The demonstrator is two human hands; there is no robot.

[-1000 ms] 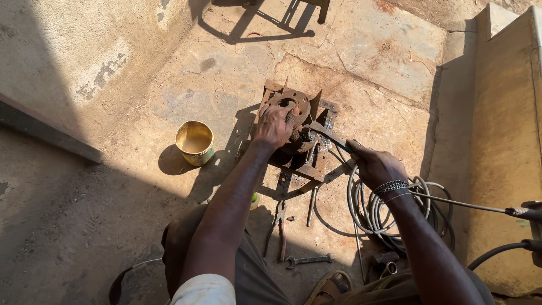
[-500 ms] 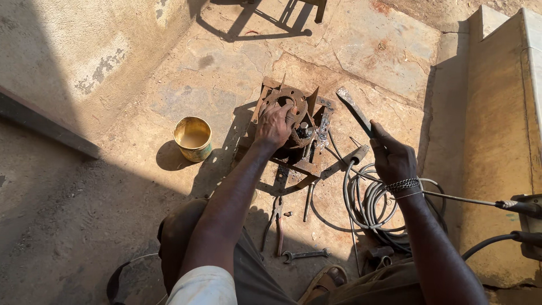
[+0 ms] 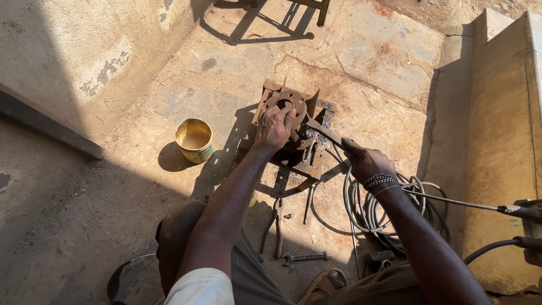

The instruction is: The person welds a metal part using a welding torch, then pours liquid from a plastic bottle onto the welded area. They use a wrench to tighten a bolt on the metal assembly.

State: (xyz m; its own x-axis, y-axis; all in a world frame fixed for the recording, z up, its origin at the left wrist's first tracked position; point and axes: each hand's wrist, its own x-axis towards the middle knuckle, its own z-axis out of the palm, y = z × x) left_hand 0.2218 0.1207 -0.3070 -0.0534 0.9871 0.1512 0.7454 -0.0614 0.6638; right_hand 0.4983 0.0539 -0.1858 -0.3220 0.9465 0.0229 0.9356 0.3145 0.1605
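Observation:
A rusty metal fixture [image 3: 307, 121] with a round flanged part [image 3: 288, 101] on top sits on the stone floor. My left hand [image 3: 274, 129] rests on the round part and presses it down. My right hand [image 3: 364, 161] grips a dark metal tool handle [image 3: 324, 133] whose tip reaches into the fixture beside my left hand. A beaded bracelet is on my right wrist.
A small yellow tin [image 3: 194, 140] with liquid stands left of the fixture. Pliers [image 3: 276, 223], a spanner [image 3: 305, 258] and a rod [image 3: 309, 202] lie near my knees. Coiled grey cable [image 3: 389, 212] lies at right, and a thin rod [image 3: 457, 201] leads to a holder. A raised stone ledge [image 3: 502, 141] borders the right.
My right hand had lifted the tool up and away half a second ago; now it has brought the tool back down against the fixture. My left hand stays on the round part.

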